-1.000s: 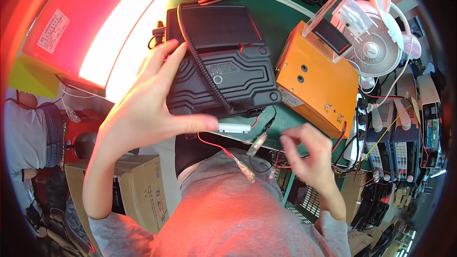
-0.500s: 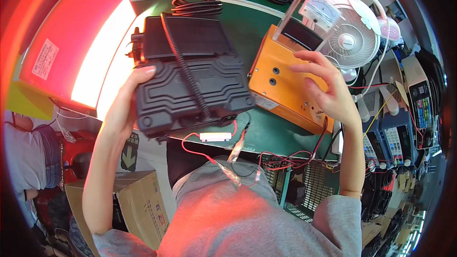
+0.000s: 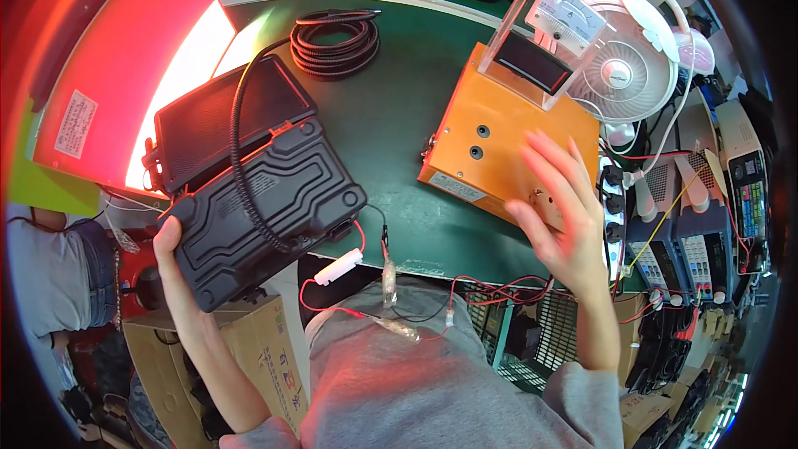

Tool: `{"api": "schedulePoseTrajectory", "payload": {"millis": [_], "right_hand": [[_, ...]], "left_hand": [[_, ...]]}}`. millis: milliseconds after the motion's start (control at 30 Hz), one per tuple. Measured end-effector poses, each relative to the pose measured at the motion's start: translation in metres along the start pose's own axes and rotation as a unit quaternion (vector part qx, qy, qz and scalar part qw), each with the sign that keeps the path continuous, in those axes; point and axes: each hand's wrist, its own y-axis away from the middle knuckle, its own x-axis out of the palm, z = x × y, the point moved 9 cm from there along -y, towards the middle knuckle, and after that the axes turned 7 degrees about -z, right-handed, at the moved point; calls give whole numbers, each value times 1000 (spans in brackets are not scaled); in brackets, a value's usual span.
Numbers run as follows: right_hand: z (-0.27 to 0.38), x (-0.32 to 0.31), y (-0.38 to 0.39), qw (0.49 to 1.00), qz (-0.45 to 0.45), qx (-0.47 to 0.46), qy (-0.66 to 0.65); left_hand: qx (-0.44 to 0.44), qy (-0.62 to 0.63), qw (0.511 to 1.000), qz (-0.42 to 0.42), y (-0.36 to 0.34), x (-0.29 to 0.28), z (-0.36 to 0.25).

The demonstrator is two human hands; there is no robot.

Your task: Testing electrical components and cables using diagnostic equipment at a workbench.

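Observation:
My left hand [image 3: 172, 241] grips the near left corner of a ribbed black plastic case [image 3: 287, 191], thumb on top. The case is tilted, with a dark flat panel [image 3: 233, 112] along its far side. Across it runs a black corrugated cable leading to a coil [image 3: 332, 46] on the table. Red and black wires leave its near right corner; the red one carries a white tubular inline holder [image 3: 339, 267]. They meet two clips [image 3: 389, 283] in clear wrapping by my lap. My right hand [image 3: 565, 220], fingers spread and holding nothing, hovers over the near right of an orange box [image 3: 511, 116] with two black sockets.
An analog meter [image 3: 569, 15] in a clear stand tops the orange box, with a white fan [image 3: 615, 75] behind. A glowing red panel [image 3: 108, 58] stands left. Bench instruments [image 3: 702, 241] fill the right side. A cardboard box [image 3: 241, 349] sits below left on the floor side.
The black case has swung left and nearer me in my left hand, turning as it moved. The clipped wires shifted with it. My right hand has come lower over the orange box.

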Motion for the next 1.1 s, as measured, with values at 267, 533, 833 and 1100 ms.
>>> {"api": "schedulePoseTrajectory", "payload": {"millis": [267, 533, 833, 1100], "right_hand": [[100, 156, -168, 953, 171, 2, -250], [81, 153, -179, 950, 248, -172, 74], [54, 123, -166, 956, 274, -103, -21], [48, 143, -174, 972, 193, -48, -124]], "left_hand": [[26, -62, 998, 0, 13, 29, -8], [60, -20, 998, 13, 19, 22, -3], [132, 86, 976, -151, -24, 15, -6], [217, 52, 955, -193, -71, 10, -31]]}}
